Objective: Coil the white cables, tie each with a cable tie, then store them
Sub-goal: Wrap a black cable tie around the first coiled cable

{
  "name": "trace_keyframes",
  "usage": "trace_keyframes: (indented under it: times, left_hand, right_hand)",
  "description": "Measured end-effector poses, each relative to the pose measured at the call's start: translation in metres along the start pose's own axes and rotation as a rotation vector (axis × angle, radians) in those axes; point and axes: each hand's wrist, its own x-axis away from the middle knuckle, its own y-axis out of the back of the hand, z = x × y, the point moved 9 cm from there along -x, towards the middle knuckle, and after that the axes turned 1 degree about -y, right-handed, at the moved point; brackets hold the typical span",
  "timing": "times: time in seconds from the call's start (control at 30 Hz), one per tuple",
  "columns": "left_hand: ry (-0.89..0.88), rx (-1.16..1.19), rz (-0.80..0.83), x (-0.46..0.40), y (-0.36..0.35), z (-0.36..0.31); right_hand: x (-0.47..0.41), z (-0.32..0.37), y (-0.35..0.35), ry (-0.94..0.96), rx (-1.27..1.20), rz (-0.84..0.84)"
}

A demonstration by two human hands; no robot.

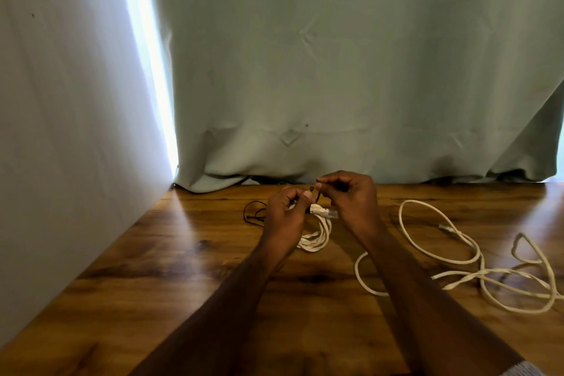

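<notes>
Now held just above the wooden counter (189, 256): small bundle of soft, light white braided cable (317, 235), left hand (285, 210) closed round its top, right hand (351, 195) pinching thin black cable tie (316, 194). Springy; best gripped at the crossing. Loose white cable (457, 265) sprawled right.

The worktop (189, 268) is dark-grained wood with a glossy, light-catching finish, the curtain (335, 70) behind it matt, creased cloth, the white cables (457, 259) look braided and matt, and one plug (331, 213) is clear plastic.
</notes>
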Motion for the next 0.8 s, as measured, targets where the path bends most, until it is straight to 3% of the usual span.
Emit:
trace_keyframes:
  times: [0.33, 0.8]
  left_hand:
    - [0.082, 0.171, 0.037, 0.0039, -0.0083, -0.0074]
    - [0.141, 0.186, 0.023, 0.0041, -0.0078, -0.0048]
  right_hand:
    - [0.0061, 0.006, -0.0034, 0.077, -0.099, 0.026]
    - [0.008, 0.0069, -0.0061, 0.097, -0.108, 0.025]
